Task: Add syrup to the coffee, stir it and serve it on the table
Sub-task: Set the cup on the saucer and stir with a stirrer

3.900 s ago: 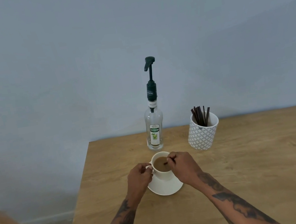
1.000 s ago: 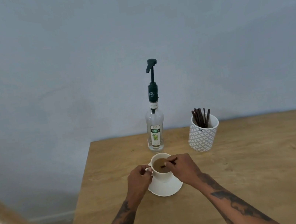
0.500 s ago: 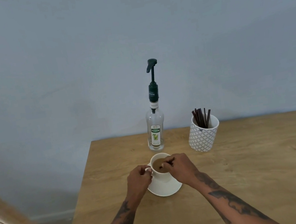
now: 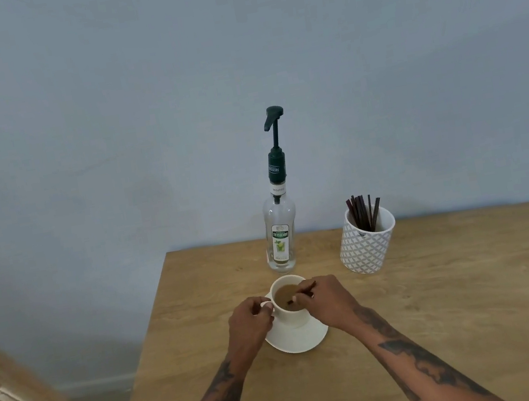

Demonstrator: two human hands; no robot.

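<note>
Closest to me, two tattooed forearms reach in over the wooden tabletop (image 4: 444, 293) and meet at a white saucer (image 4: 297, 339) set near its left edge. The left hand (image 4: 249, 322) is curled shut around the handle of the white coffee cup (image 4: 291, 315) that stands on the saucer, steadying it. The right hand (image 4: 329, 299) is pinched closed on a thin dark stirring stick (image 4: 302, 293), whose lower end dips into the pale brown coffee (image 4: 287, 295). I take this to be the stirring step, with serving not yet done. The cup looks like glazed ceramic: stiff, smooth, breakable, and fairly full, so it would slop if tipped or jolted. To my eye the safest hold for serving is the saucer rim with both hands, or the handle with the saucer supported beneath, kept level. The stick is light and slender and needs only a fingertip pinch. Just beyond the cup stands the clear glass syrup bottle (image 4: 281, 232), upright, with a dark green pump (image 4: 272, 119) on top; it is tall and narrow, so likely easy to knock over. To its right, apart from it, a patterned white pot (image 4: 365, 246) holds more dark sticks (image 4: 364, 215). Behind everything is a plain blue-grey wall (image 4: 170, 94).
</note>
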